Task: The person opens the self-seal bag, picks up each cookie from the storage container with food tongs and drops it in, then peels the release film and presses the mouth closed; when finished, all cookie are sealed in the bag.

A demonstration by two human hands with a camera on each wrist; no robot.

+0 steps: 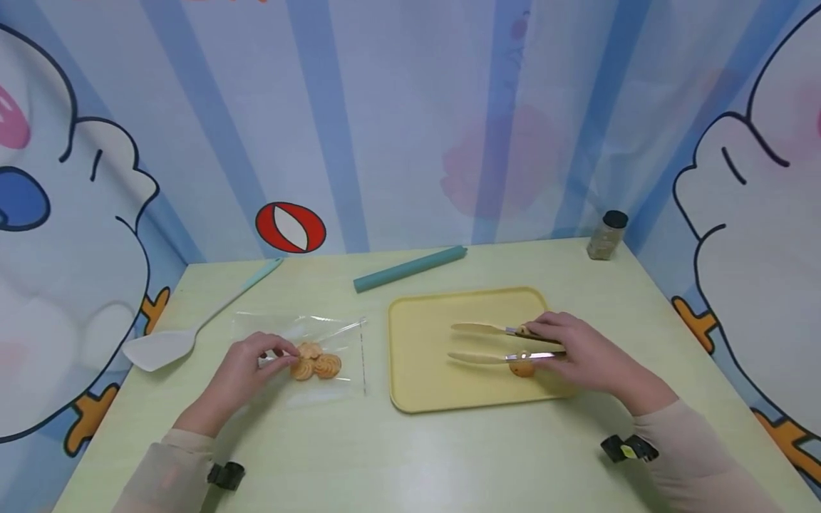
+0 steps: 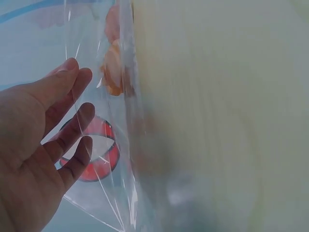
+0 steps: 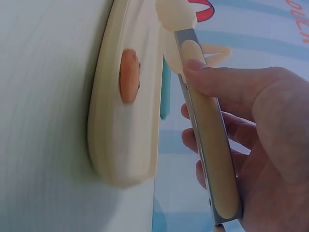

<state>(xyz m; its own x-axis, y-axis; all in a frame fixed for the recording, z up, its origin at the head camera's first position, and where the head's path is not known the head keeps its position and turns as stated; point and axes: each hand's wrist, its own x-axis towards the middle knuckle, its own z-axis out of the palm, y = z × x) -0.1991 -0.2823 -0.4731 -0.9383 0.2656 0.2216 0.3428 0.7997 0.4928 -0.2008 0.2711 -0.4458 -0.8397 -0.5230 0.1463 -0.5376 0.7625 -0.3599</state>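
My left hand (image 1: pixel 242 370) pinches the edge of a clear plastic bag (image 1: pixel 349 385) between thumb and index finger. Three swirled cookies (image 1: pixel 328 366) lie together in the bag, close to those fingertips. In the left wrist view the bag's film (image 2: pixel 72 29) stretches past the thumb, and the other fingers are spread loosely. My right hand (image 1: pixel 577 350) grips a pair of tongs (image 1: pixel 477 358) by the handles, over the right part of the yellow tray (image 1: pixel 417 335). The tong tips are apart with nothing between them. A round cookie (image 3: pixel 129 76) lies on the tray, partly covered by the tongs in the head view.
A white spatula (image 1: pixel 160 349) with a light green handle lies at the left. Behind the tray is a teal stick-shaped roll (image 1: pixel 410 268). A jar with a black lid (image 1: pixel 606 236) stands in the back right corner. Printed cloth walls (image 1: pixel 398 128) enclose the table.
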